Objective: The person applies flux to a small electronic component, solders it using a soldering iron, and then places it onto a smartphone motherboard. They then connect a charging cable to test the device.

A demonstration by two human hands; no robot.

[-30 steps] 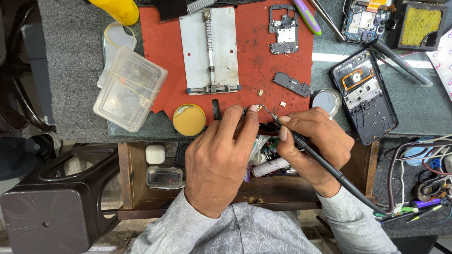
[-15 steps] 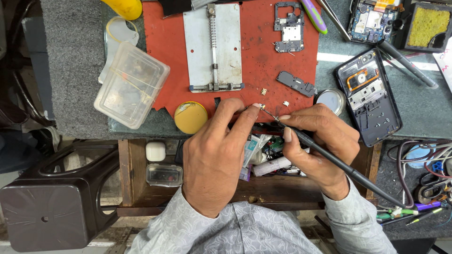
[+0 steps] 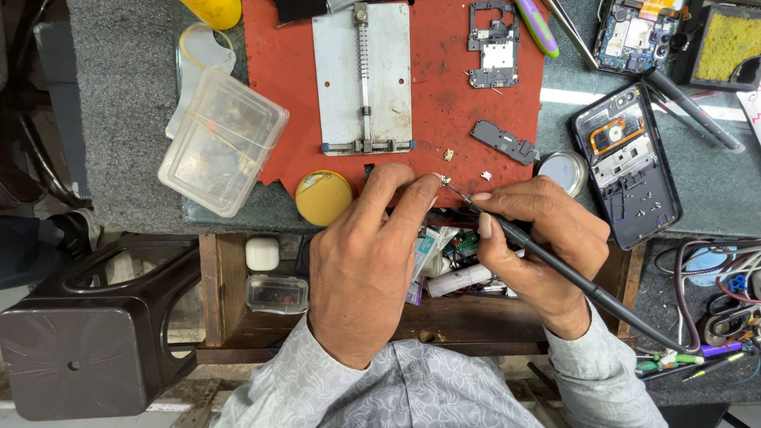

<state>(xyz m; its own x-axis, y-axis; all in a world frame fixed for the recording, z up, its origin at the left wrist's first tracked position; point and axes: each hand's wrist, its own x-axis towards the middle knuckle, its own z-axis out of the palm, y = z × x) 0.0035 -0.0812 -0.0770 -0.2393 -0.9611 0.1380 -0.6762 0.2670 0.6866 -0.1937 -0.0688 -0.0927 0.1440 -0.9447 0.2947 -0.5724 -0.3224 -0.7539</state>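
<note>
My left hand (image 3: 366, 261) pinches a tiny metal part (image 3: 444, 180) between its fingertips, just over the near edge of a red work mat (image 3: 428, 170). Facing it, my right hand (image 3: 539, 238) grips a black soldering iron (image 3: 555, 265) like a pen; its fine tip touches the tiny part. The iron's black cord runs off to the lower right. Two more tiny parts (image 3: 449, 155) lie on the mat just beyond my fingers. Below both hands is an open wooden drawer (image 3: 214, 301) filled with small items.
On the mat: a metal board holder (image 3: 363, 79), a phone frame piece (image 3: 493, 43), a black module (image 3: 504, 141). A yellow round tin (image 3: 323, 196), clear plastic box (image 3: 223, 141), opened phone (image 3: 626, 162), circuit board (image 3: 634, 32), sponge tray (image 3: 729, 43) and a dark stool (image 3: 87, 333) surround them.
My hands stay together at the mat's near edge; the soldering tip has kept touching the tiny part. Only the camera's view has shifted slightly.
</note>
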